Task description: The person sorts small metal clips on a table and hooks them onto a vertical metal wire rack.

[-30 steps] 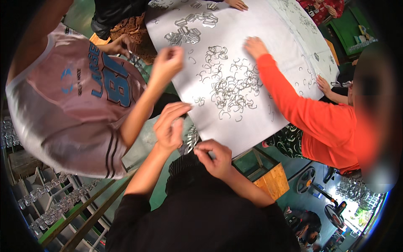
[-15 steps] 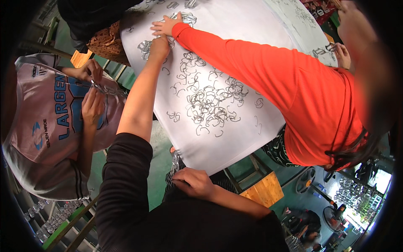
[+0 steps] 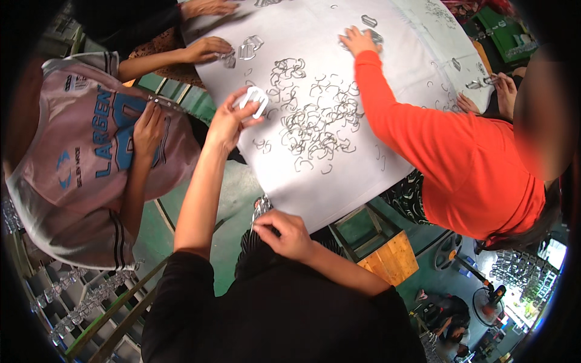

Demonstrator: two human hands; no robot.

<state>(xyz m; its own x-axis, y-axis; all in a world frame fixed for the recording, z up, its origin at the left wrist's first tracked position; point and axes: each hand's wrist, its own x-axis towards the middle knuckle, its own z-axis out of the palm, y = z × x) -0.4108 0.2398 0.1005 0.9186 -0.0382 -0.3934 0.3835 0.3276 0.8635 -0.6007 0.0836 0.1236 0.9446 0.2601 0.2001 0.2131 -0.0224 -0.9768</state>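
Pinching a small white metal ring-shaped buckle between thumb and fingertips, the person's left hand is raised over the near-left edge of a grey cloth-covered bench, the bare forearm stretching up from a black sleeve at the bottom of the view. The right hand sits low, just off the bench's near corner, fingers curled and pressed together on a small cluster of shiny metal pieces that shows only in part above the knuckles; exactly what that cluster is cannot be told.

Spread across the middle of the bench lies a loose heap of bent silver wire hooks and rings, with stray pieces scattered toward the near edge. Other people crowd the same surface. To the right, a co-worker in a bright orange long-sleeved top leans in, one hand flat on the cloth at the far side of the heap. To the left, a co-worker in a pale pink printed shirt holds one hand against the chest while another hand rests on a few metal pieces at the bench's far-left edge. Beneath the bench's near corner stands a wooden stool with a green frame on a green floor.
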